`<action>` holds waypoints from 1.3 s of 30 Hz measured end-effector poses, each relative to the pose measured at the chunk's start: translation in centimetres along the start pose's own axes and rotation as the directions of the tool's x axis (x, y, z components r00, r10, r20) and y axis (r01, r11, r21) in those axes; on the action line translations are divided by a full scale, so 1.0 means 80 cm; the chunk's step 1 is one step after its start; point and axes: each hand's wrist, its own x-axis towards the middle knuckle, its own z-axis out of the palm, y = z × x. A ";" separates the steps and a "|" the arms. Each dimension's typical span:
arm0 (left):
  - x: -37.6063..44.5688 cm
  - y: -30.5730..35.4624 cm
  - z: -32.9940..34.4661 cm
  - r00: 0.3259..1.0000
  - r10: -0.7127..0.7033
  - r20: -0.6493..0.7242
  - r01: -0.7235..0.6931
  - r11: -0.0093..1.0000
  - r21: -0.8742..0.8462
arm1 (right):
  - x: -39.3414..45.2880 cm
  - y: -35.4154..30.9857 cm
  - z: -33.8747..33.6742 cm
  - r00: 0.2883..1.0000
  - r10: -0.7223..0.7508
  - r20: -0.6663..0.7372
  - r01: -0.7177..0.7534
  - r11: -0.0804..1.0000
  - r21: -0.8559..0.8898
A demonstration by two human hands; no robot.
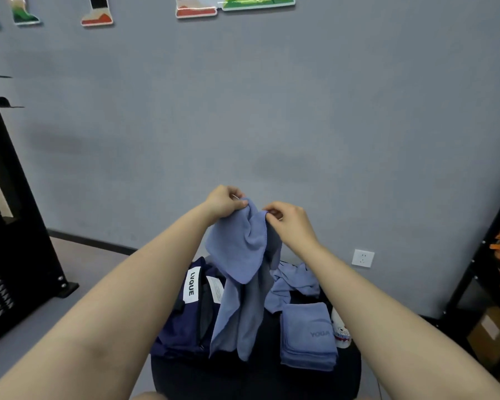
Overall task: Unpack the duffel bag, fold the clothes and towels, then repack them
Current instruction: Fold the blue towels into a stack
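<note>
Left hand [224,202] and right hand [287,220] each pinch the top edge of a blue towel [240,255], dangling over the navy duffel bag [185,321] below. Best spread those corners apart, level, beside the folded towel [308,336].

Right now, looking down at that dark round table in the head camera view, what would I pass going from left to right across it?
Navy duffel bag with the LVQUE label → blue towel hanging from both hands → folded blue towels marked YOGA → small white bottle at the right edge.
</note>
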 end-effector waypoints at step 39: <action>-0.063 0.010 -0.028 0.993 0.103 -0.051 -0.043 0.748 0.663 | 0.013 -0.039 -0.053 0.990 -0.113 0.084 0.139 0.885 -0.444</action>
